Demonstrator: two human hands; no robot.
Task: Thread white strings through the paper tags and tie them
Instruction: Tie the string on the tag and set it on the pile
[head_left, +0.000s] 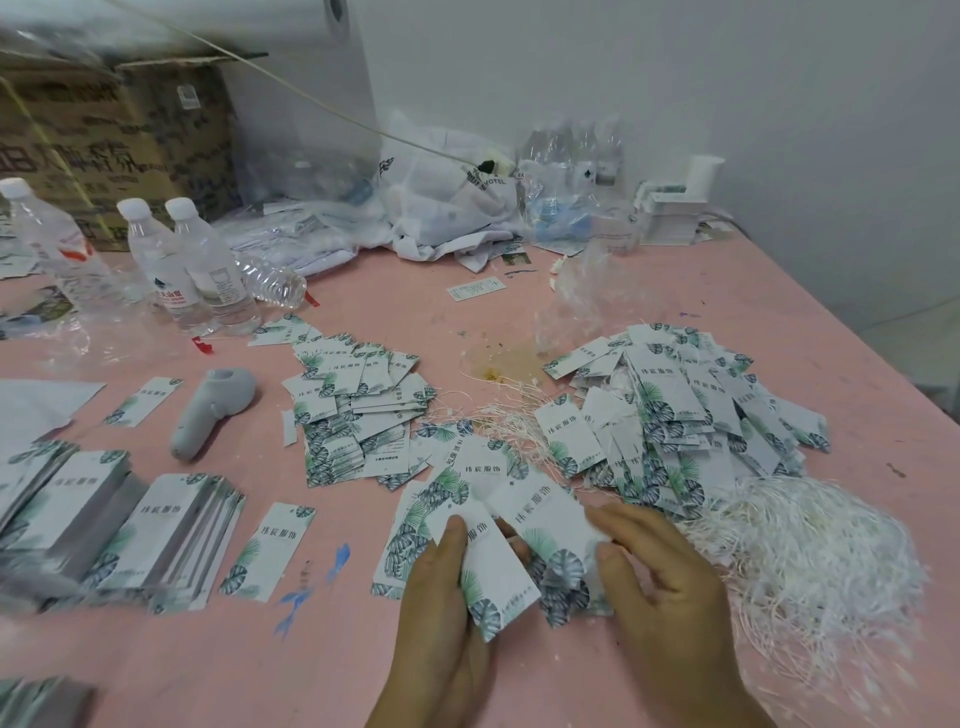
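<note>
Both hands (550, 582) pinching leaf-printed paper tags (493, 566) over the pink table (322, 665).

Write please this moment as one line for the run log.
left hand: grips tag | right hand: holds second tag | strings: heaped right | threading: not visible

A matt pink table (675, 322), smeared with paint and a yellowish stain, is strewn with smooth white paper tags (358, 410) printed with green leaves, and a tangle of thin, waxy-looking white strings (810, 551) is heaped at the right. Clear, glossy plastic bottles (192, 265) with white caps are seen beside a matt grey plastic handheld device (213, 410). Brown corrugated cardboard is seen in the box (104, 135) behind, next to crinkled transparent plastic bags (571, 197).
</note>
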